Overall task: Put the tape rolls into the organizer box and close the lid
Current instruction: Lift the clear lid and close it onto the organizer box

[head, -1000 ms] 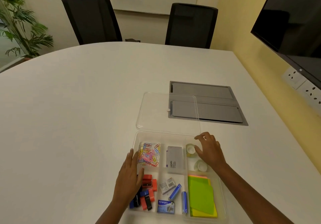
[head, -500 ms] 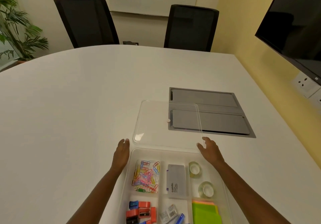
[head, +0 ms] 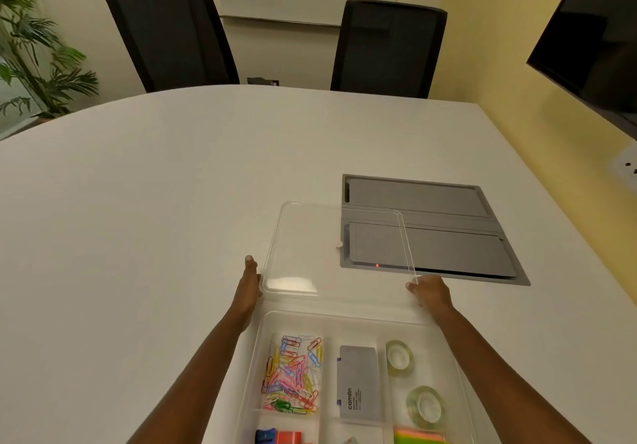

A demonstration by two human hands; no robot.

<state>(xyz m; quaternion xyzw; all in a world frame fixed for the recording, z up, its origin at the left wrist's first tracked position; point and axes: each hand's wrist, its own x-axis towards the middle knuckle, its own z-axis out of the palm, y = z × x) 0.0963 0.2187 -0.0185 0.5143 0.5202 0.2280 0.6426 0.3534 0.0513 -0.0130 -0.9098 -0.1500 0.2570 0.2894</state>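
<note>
The clear organizer box (head: 348, 319) lies open at the bottom of the view. Two clear tape rolls sit in its right compartment, one (head: 399, 357) farther from me and one (head: 426, 407) nearer. The transparent lid (head: 310, 237) lies flat on the table just beyond the box. My left hand (head: 249, 283) touches the lid's near left corner. My right hand (head: 429, 292) touches its near right corner. Both hands have fingers at the lid's edge; whether they grip it is unclear.
Coloured paper clips (head: 293, 374), a grey stamp pad (head: 360, 385), sticky notes (head: 418, 438) and small items fill other compartments. A grey cable hatch (head: 448, 237) is set in the white table (head: 155, 219) under the lid's right part. Two black chairs (head: 172, 37) stand behind.
Both hands left the box's compartments and moved forward to the lid's near corners. My view tilted up, so the box slid lower in the frame.
</note>
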